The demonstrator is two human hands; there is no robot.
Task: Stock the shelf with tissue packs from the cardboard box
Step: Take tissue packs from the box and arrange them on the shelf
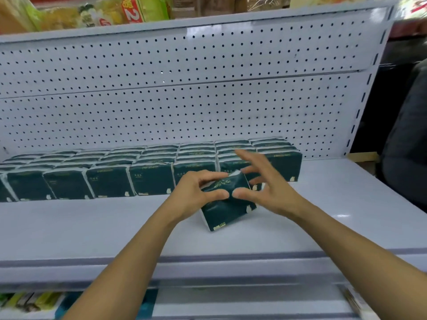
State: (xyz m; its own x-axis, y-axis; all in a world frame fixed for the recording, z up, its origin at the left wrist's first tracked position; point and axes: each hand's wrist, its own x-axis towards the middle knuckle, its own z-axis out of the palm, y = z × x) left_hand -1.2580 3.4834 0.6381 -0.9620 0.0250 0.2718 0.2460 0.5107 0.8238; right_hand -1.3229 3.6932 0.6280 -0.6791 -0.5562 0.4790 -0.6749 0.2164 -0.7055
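A dark green tissue pack [227,210] stands tilted on the white shelf [92,225], just in front of the stocked rows. My left hand [196,192] grips its upper left corner, fingers curled over the top and thumb on the front. My right hand [265,183] is beside it with fingers spread; its thumb touches the pack's front face. Several rows of matching dark green tissue packs [111,176] fill the back of the shelf from the left edge to right of centre. The cardboard box is out of view.
A white pegboard back panel [184,93] rises behind the packs. Yellow and green packaged goods [92,12] sit on the shelf above. Bare shelf surface lies right of the rows. Colourful items [30,301] show on the lower shelf at bottom left. A dark shape [406,146] stands at far right.
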